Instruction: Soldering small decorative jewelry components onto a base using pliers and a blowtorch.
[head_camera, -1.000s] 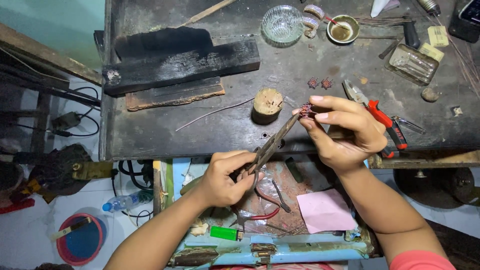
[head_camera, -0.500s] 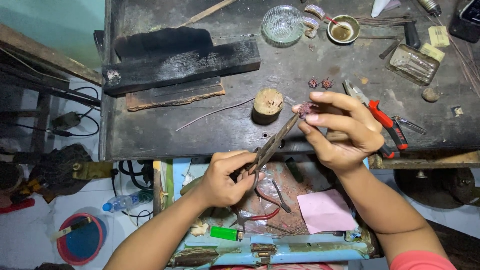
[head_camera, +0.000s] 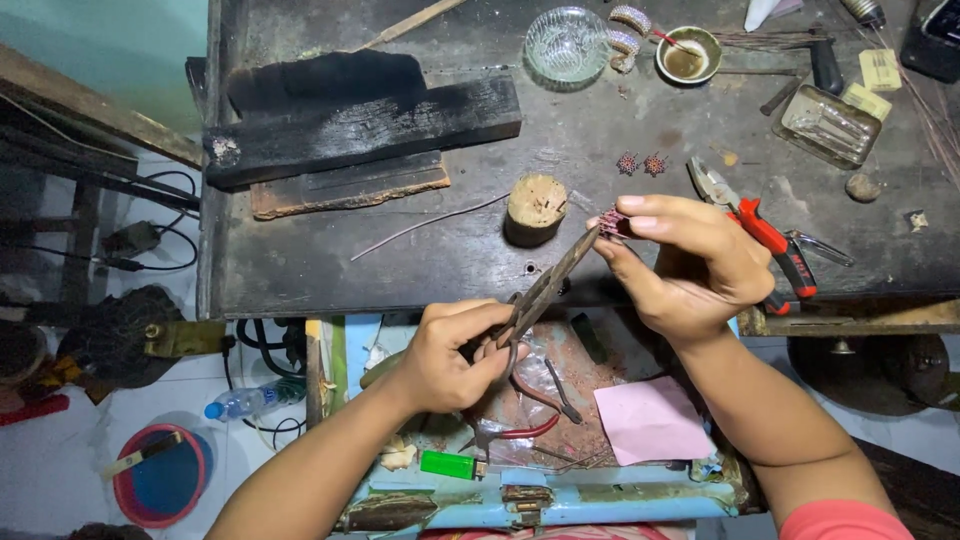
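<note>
The left hand (head_camera: 450, 352) is gripping long dark metal shears (head_camera: 548, 288), whose tip is meeting a small reddish beaded ornament (head_camera: 613, 224) that the right hand (head_camera: 690, 262) is pinching above the dark scorched desk (head_camera: 400, 250). A round wooden stump (head_camera: 535, 208) is standing just left, a pink paper square (head_camera: 650, 420) and green lighter (head_camera: 448, 464) lying below.

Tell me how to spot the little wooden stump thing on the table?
Look at the dark workbench and find the long charred black block lying across it. Go right and a little down from that block, just left of the right hand. The wooden stump stands there, a short round peg with a pale flat top, the only light wooden piece among dark metal tools.
</note>
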